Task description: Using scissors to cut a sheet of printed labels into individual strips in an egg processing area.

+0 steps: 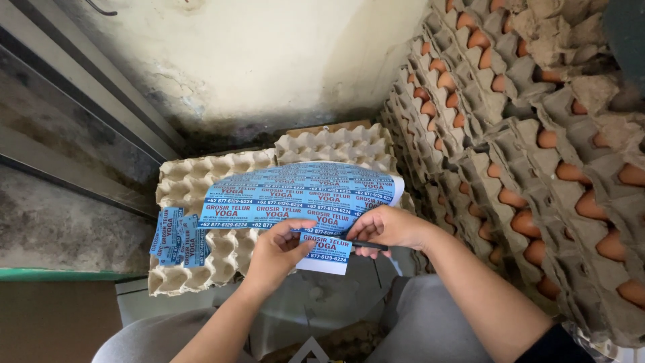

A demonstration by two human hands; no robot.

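A thin, glossy blue label sheet lies long axis left-to-right over bumpy grey pulp egg trays. The left hand pinches its near edge; the right hand is closed on a slim black blade pointing right, beside stacked trays of brown eggs.

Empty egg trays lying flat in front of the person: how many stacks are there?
2. One stack lies on the left, under the loose blue labels; the other is behind the blue label sheet. More may be hidden.
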